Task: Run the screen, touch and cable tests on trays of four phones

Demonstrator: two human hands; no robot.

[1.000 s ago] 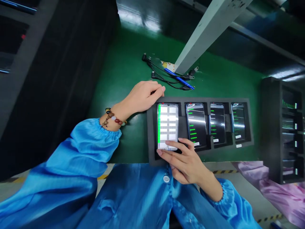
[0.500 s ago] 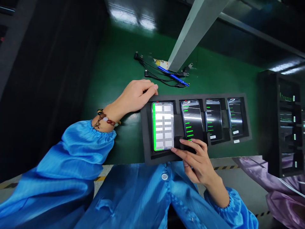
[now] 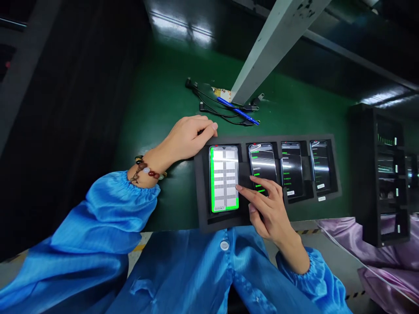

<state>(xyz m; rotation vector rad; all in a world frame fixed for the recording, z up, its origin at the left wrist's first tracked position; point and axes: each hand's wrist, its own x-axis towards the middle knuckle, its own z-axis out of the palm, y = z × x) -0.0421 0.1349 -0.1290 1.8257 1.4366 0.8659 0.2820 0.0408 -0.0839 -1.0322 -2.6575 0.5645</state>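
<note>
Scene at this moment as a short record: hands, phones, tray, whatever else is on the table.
left hand: on the far left corner of the tray, bracelet at wrist
right hand: index fingertip at bright phone's right edge
bright phone: leftmost in tray, white blocks, green along left edge and bottom right
other phones: three, dark screens, green text
beyond tray: black cables, blue stick
</note>
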